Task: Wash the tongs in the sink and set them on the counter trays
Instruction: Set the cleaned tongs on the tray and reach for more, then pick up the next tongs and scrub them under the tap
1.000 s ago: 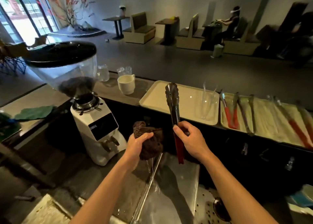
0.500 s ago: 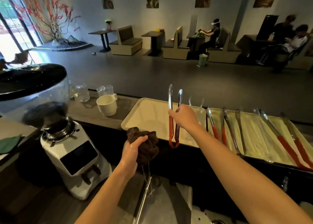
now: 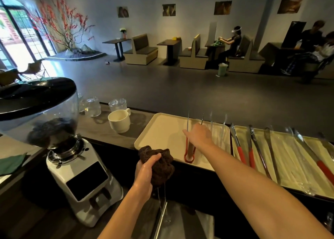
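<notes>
- Café booths and a grey floor lie beyond the long dark tabletop (image 3: 101, 130), which carries two trays side by side.
- The red-handled steel tongs (image 3: 186, 148) lie lengthwise on the cream rectangular plastic tray (image 3: 162, 130), with their red looped end right at its near rim.
- The right hand (image 3: 200, 135) covers the middle of the tongs. Its underside is hidden, so it cannot be told whether its grip pinches the arms or merely rests on them.
- The left hand (image 3: 144, 173) has its grip closed round a dark brown wet cloth (image 3: 160, 164), which drips above the steel sink (image 3: 182, 220).
- Judged risk: released this close to the rim, the loop could slip over the edge and the tongs could drop back towards the sink.
- A careless sideways withdrawal might knock the clear plastic tongs (image 3: 218, 130) just beside the right hand.
- Swinging the cloth left could drip water onto the white coffee grinder (image 3: 81, 181).
</notes>
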Tool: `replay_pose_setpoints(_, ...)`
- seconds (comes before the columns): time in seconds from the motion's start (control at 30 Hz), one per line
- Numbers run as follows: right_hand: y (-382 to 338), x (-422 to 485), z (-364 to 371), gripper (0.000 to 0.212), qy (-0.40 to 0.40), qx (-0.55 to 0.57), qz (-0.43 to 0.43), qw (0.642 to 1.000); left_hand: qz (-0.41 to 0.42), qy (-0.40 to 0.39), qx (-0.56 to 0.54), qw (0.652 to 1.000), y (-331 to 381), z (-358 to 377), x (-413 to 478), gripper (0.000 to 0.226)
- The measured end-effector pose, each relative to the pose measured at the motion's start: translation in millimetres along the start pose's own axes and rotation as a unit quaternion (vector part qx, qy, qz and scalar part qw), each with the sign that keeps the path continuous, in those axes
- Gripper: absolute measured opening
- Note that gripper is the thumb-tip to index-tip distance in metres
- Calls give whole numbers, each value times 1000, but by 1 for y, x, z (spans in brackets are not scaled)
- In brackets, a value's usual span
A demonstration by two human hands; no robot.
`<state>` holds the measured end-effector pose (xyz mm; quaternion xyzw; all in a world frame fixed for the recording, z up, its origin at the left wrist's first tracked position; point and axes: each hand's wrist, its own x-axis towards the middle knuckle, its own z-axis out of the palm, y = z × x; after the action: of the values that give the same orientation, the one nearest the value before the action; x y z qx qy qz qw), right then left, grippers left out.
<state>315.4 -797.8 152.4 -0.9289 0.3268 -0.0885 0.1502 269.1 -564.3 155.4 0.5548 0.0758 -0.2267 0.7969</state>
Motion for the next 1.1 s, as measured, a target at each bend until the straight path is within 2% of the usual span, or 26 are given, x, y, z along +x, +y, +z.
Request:
replay_pose_setpoints(0.13,-3,-7,4,63,39,-55,-7,998,-3,12,-2,1000,-1,-10,-4,20)
replay_pose_setpoints(0.2,-6,-17,2,63,68,-78,-20,994,4,11,-7,1000,0,-15,-9,17)
replay_pose_setpoints(0.3,-16,-42,0,59,88,-42,-32,995,0,22,-22,1000,1,-26,-18,14)
replay_pose_setpoints(0.43,-41,-95,-1,48,61,51,-94,992,-2,43,-43,998,-1,-52,-30,21)
replay_pose_setpoints(0.57,-72,-164,15,31,23,139,-175,974,11,77,-27,997,-9,-95,-43,26)
replay_pose_setpoints(0.7,-103,-219,49,31,-6,199,-228,953,23,98,-34,994,-16,-140,-68,28)
replay_pose_setpoints(0.83,-137,-271,90,31,-58,230,-271,933,19,144,-56,988,-32,-203,-99,56)
replay_pose_setpoints(0.9,-148,-290,106,29,-84,236,-286,925,9,186,-71,980,-40,-232,-109,62)
replay_pose_setpoints(1.0,-161,-317,130,26,-119,224,-304,918,-9,231,-95,968,-54,-278,-123,64)
replay_pose_setpoints(1.1,-167,-346,158,23,-173,203,-311,912,-38,256,-116,959,-67,-309,-145,39)
